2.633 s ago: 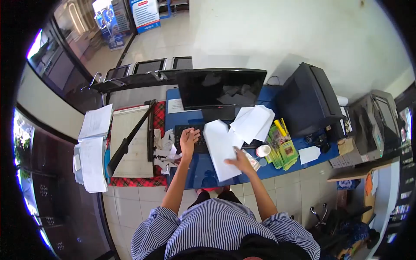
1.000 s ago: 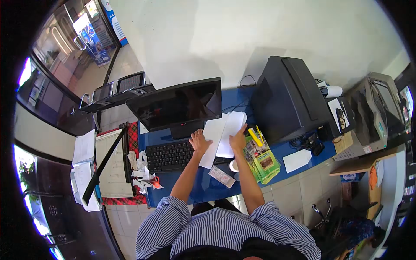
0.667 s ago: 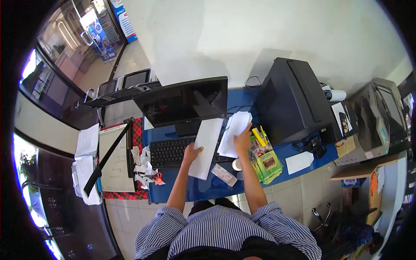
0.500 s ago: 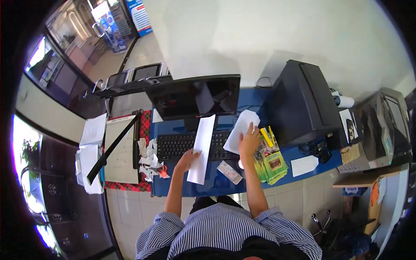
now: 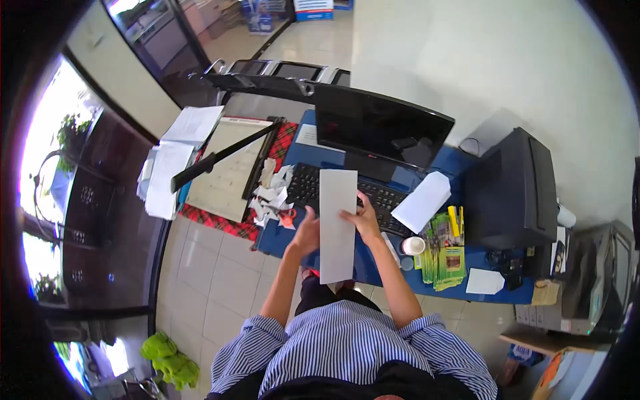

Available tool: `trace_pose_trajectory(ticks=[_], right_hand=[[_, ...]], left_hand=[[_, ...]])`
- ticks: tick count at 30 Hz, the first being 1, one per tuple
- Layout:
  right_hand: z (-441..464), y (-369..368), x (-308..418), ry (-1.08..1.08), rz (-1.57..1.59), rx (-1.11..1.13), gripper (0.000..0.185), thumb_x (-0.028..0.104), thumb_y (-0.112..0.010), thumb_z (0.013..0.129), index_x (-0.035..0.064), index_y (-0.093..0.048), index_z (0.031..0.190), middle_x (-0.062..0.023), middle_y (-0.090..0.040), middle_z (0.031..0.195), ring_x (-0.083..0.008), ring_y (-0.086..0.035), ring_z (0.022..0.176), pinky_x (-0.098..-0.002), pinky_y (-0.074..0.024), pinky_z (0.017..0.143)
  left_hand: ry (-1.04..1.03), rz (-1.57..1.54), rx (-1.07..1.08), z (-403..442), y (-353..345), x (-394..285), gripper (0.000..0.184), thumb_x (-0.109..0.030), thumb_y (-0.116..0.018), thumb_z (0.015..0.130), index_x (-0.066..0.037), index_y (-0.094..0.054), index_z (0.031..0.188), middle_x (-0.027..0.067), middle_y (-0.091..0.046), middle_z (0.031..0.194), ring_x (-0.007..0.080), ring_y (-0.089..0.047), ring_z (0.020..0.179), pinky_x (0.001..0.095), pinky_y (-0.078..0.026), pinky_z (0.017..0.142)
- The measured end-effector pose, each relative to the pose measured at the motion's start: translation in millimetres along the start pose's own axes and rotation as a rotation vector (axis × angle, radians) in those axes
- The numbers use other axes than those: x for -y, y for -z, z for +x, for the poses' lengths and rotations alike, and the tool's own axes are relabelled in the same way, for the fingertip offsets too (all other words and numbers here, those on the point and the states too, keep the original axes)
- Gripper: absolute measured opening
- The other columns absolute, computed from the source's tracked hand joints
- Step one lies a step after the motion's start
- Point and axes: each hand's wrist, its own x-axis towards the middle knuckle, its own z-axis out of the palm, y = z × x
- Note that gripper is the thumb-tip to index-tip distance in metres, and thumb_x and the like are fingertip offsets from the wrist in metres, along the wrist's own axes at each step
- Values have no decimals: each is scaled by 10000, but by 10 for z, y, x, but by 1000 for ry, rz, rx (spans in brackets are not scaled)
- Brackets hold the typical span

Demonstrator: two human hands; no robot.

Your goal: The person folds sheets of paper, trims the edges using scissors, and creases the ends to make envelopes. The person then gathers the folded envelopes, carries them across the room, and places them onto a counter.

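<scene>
A long white piece of paper is held upright in front of me, over the keyboard and the desk's front edge. My right hand pinches its right side between thumb and fingers. At the left side, my left hand is open, its fingers apart and close to the paper's edge. A stack of white envelopes with tapered ends lies right of the keyboard. Near my right forearm stands a small white-lidded jar.
Green-and-yellow leaflets lie below a black computer tower. The monitor stands behind the keyboard. Paper scraps and orange-handled scissors lie left, beside a paper trimmer. Another envelope is at the right.
My right hand has left the envelope stack and taken hold of the paper's right side. The left hand has loosened its grip. The camera view has swung left, and the paper is more upright.
</scene>
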Motion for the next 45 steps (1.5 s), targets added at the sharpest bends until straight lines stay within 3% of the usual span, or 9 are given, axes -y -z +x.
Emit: trace_pose_trajectory(ticks=[1, 5, 11, 15, 25, 26, 35, 40, 45], right_hand=[[-2, -85, -67, -8, -5, 18, 684, 39, -662, 795, 64, -302, 1376, -126, -641, 996, -191, -620, 684, -192, -476, 634], [-22, -462, -504, 58, -350, 105, 544, 80, -625, 838, 63, -379, 1323, -98, -649, 925, -174, -603, 680, -225, -472, 609], [312, -728, -1226, 233, -613, 163, 347, 148, -582, 869, 55, -479, 1187, -79, -627, 848, -199, -595, 660, -309, -486, 589], [554, -1053, -1417, 922, -1278, 266, 225, 206, -566, 856, 51, -537, 1017, -79, -593, 793, -250, -597, 679, -369, -490, 596], [639, -1567, -1305, 401, -1710, 248, 210, 114, -566, 806, 41, -546, 1002, -106, -592, 795, -273, -591, 614, -369, -494, 573], [658, -1486, -1270, 396, -1712, 239, 210, 114, -566, 806, 41, -546, 1002, -106, -592, 795, -273, -591, 614, -369, -494, 573], [639, -1118, -1168, -481, -99, 397, 300, 71, -540, 846, 27, -512, 1141, -107, -628, 845, -158, -555, 572, -253, -451, 509], [479, -1206, -1096, -294, -276, 425, 278, 89, -535, 871, 14, -525, 1138, -70, -610, 797, -137, -550, 602, -202, -413, 496], [522, -1289, -1063, -417, -237, 407, 299, 148, -549, 877, 15, -530, 1144, -44, -577, 743, -111, -524, 588, -184, -386, 486]], left_hand=[[-17, -10, -4, -66, 93, -22, 439, -193, -669, 817, 30, -516, 1162, 185, -587, 1083, 217, -591, 905, 320, -469, 788], [-674, 793, -385, -170, 592, -91, 396, -248, -652, 832, 27, -566, 1105, 126, -641, 948, 186, -608, 792, 279, -489, 694], [-719, 668, -666, -777, 1004, -372, 314, -180, -683, 795, 35, -601, 1009, 100, -653, 823, 143, -595, 611, 224, -482, 566], [-776, 721, -712, -1086, 1097, -615, 305, -180, -696, 786, 31, -604, 987, 100, -652, 797, 137, -597, 605, 225, -482, 553], [-689, 849, -755, -1367, 1368, -1136, 340, -216, -714, 777, 27, -612, 991, 83, -653, 769, 135, -601, 599, 233, -487, 548], [-684, 853, -748, -1369, 1382, -1176, 340, -216, -714, 777, 27, -612, 991, 83, -653, 769, 135, -601, 599, 233, -487, 548], [-624, 997, -742, -1345, 1485, -1486, 316, -223, -719, 772, 25, -630, 946, 72, -644, 733, 128, -588, 570, 232, -483, 535], [-612, 1012, -685, -1296, 1426, -1604, 318, -228, -720, 768, 45, -631, 903, 79, -633, 704, 127, -571, 540, 232, -473, 508], [-609, 998, -671, -1275, 1382, -1718, 339, -231, -721, 766, 74, -621, 875, 93, -625, 687, 129, -557, 515, 234, -465, 480]])
